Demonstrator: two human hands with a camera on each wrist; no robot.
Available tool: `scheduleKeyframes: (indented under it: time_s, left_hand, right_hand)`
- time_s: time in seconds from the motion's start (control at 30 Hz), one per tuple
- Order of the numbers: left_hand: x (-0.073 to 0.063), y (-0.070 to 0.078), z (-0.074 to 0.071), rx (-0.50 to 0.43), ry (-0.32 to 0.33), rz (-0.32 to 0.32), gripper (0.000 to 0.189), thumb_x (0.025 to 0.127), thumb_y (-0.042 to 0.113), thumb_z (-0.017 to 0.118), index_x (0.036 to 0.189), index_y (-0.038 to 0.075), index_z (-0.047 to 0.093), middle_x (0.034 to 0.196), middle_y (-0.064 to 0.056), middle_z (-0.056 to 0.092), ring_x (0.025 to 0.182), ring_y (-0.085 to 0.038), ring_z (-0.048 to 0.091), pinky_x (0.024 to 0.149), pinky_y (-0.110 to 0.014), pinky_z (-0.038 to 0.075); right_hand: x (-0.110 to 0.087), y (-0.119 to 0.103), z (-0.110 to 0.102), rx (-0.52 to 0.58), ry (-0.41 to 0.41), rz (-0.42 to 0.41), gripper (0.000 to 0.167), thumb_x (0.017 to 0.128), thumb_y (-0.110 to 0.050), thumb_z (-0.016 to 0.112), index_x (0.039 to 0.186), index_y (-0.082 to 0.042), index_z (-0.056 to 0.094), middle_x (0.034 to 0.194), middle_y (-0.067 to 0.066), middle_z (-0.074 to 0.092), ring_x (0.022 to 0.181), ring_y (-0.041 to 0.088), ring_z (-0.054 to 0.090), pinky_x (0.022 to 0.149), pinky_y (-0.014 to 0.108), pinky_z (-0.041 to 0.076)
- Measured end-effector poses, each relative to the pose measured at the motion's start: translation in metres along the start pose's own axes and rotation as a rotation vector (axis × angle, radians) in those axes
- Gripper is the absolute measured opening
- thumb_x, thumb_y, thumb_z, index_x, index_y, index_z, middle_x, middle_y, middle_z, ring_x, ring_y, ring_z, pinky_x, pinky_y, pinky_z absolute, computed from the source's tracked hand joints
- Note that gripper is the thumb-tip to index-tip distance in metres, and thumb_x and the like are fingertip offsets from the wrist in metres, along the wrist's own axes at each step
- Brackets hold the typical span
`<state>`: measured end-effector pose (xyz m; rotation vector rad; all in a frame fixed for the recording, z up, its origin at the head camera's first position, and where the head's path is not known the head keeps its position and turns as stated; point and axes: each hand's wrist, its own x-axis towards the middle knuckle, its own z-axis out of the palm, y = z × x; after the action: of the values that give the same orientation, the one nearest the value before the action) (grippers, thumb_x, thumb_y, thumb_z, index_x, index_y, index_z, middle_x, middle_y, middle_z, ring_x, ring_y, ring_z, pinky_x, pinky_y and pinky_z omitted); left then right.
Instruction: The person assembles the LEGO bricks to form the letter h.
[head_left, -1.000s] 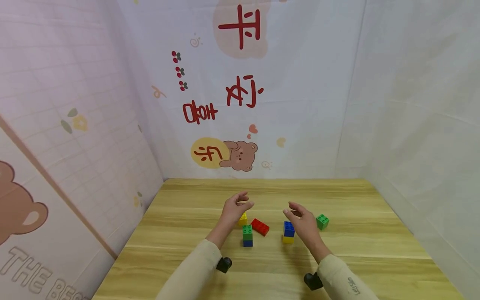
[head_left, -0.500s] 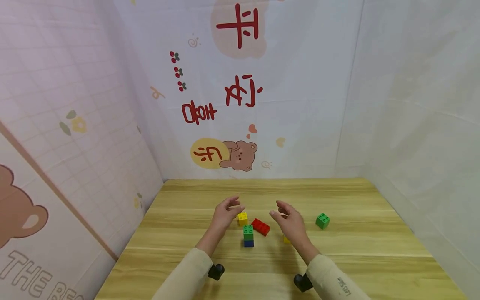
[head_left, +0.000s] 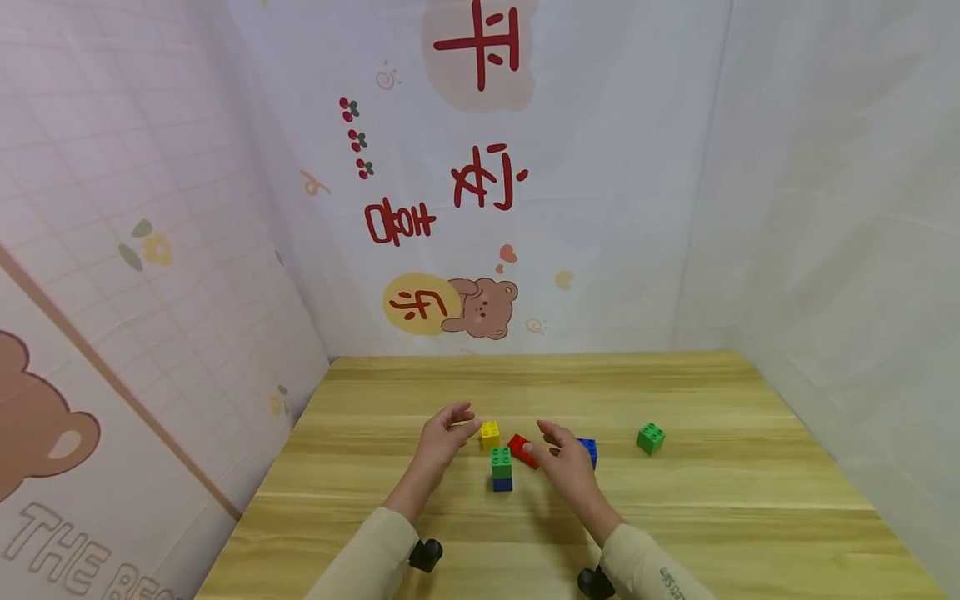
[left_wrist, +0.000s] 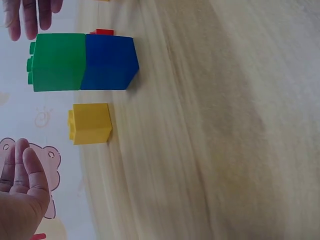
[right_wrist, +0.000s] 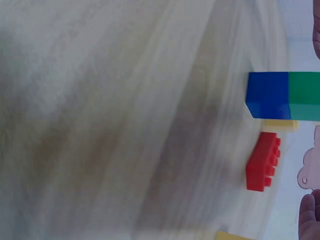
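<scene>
My left hand (head_left: 441, 437) hovers left of a small yellow brick (head_left: 490, 435), its fingers relaxed and holding nothing. In front of that brick stands a stack, a green brick (head_left: 501, 461) on top of a blue brick (head_left: 502, 483). My right hand (head_left: 567, 467), fingers loosely spread and also without anything in them, is over the table just right of a red brick (head_left: 521, 448), covering part of it from view. Behind the right hand shows another blue brick (head_left: 590, 451); whatever lies under it is hidden. In the left wrist view, the stack (left_wrist: 85, 62) stands apart from both hands.
A single green brick (head_left: 651, 437) lies farther right on the wooden table (head_left: 720, 517). Printed fabric (head_left: 600, 208) rises behind the table and along both sides. A black device (head_left: 425, 555) sits at the left wrist, another (head_left: 596, 582) at the right.
My right hand has moved left, from above the blue-and-yellow stack to beside the red brick. My left hand has drawn back leftward and slightly nearer, uncovering the yellow brick. The bricks stay put.
</scene>
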<state>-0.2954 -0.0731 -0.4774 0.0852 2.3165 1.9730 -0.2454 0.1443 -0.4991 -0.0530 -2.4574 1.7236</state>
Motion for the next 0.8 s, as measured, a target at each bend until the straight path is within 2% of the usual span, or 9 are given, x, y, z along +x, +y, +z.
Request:
scheduleKeyframes:
  time_s: [0.13, 0.43, 0.63, 0.8]
  left_hand:
    - [-0.002, -0.002, -0.001, -0.001, -0.006, -0.015, 0.05, 0.094, 0.024, 0.071, 0.137, 0.003, 0.056, 0.125, -0.015, 0.061, 0.106, -0.024, 0.062, 0.089, -0.037, 0.051]
    - [-0.01, -0.018, -0.001, -0.008, -0.064, -0.047, 0.051, 0.095, 0.023, 0.069, 0.138, 0.002, 0.055, 0.123, -0.012, 0.062, 0.105, -0.021, 0.063, 0.092, -0.044, 0.05]
    - [-0.018, -0.027, 0.002, -0.01, -0.121, -0.039, 0.054, 0.095, 0.022, 0.069, 0.14, -0.002, 0.052, 0.127, -0.018, 0.06, 0.106, -0.023, 0.063, 0.092, -0.047, 0.051]
    - [-0.02, -0.031, 0.005, -0.014, -0.14, -0.042, 0.055, 0.094, 0.024, 0.07, 0.139, -0.002, 0.053, 0.124, -0.016, 0.062, 0.105, -0.023, 0.063, 0.092, -0.048, 0.051]
  right_hand:
    - [-0.001, 0.007, 0.006, 0.002, -0.001, 0.007, 0.05, 0.092, -0.019, 0.073, 0.136, -0.002, 0.058, 0.138, 0.017, 0.057, 0.125, 0.036, 0.053, 0.102, 0.05, 0.044]
    - [-0.007, 0.019, 0.022, 0.008, 0.025, 0.073, 0.05, 0.094, -0.015, 0.069, 0.139, 0.002, 0.053, 0.14, 0.021, 0.053, 0.125, 0.041, 0.052, 0.1, 0.052, 0.045]
    - [-0.009, 0.027, 0.033, 0.006, 0.089, 0.123, 0.051, 0.094, -0.013, 0.069, 0.139, 0.003, 0.052, 0.14, 0.025, 0.05, 0.124, 0.045, 0.052, 0.097, 0.053, 0.047]
    - [-0.006, 0.032, 0.038, -0.044, 0.126, 0.113, 0.051, 0.093, -0.012, 0.071, 0.137, 0.006, 0.052, 0.135, 0.027, 0.053, 0.123, 0.044, 0.052, 0.1, 0.056, 0.044]
